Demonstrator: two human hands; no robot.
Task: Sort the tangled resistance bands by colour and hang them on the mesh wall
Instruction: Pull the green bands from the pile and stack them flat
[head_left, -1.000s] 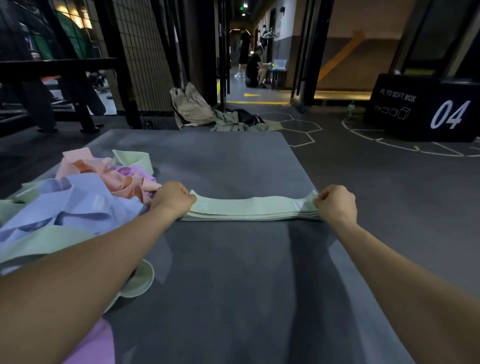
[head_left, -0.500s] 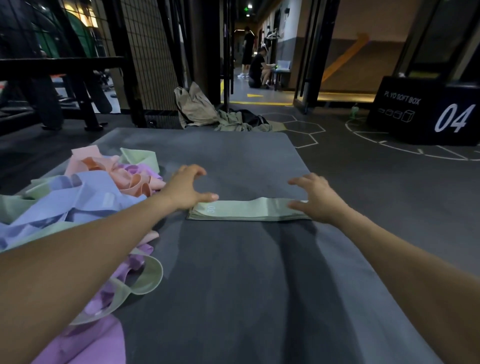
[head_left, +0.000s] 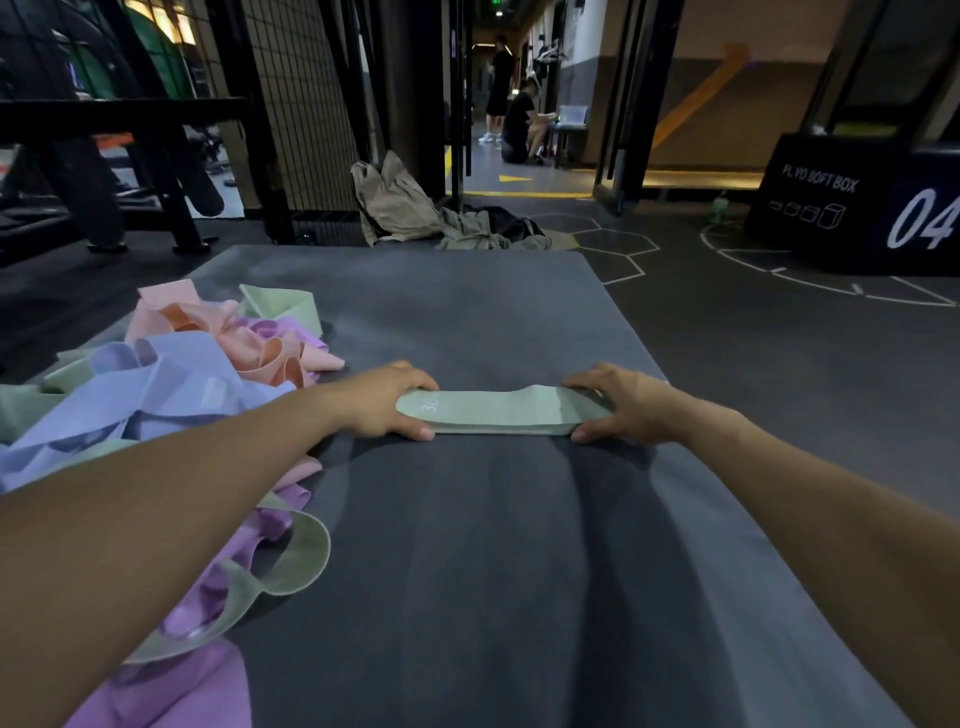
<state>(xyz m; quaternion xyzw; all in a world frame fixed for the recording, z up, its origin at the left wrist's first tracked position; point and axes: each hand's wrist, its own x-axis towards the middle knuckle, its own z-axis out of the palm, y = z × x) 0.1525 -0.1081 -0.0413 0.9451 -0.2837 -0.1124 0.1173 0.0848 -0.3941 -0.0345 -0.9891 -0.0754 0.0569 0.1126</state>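
Observation:
A stack of pale green resistance bands lies flat across the middle of a grey mat. My left hand grips its left end, thumb under the near edge and fingers curled over the far edge. My right hand grips the right end the same way. A tangled pile of bands in blue, pink, orange, purple and green sits on the mat's left side. The black mesh wall stands beyond the mat at the back left.
Beige and dark clothing or bags lie on the floor past the mat's far edge. A black plyo soft box marked 04 stands at the right. Two people are in the far corridor. Gym equipment frames stand at the left.
A second ago both hands held the green bands stretched wide. They let go, the bands shrank shorter, and now both hands have closed on the stack's two ends again.

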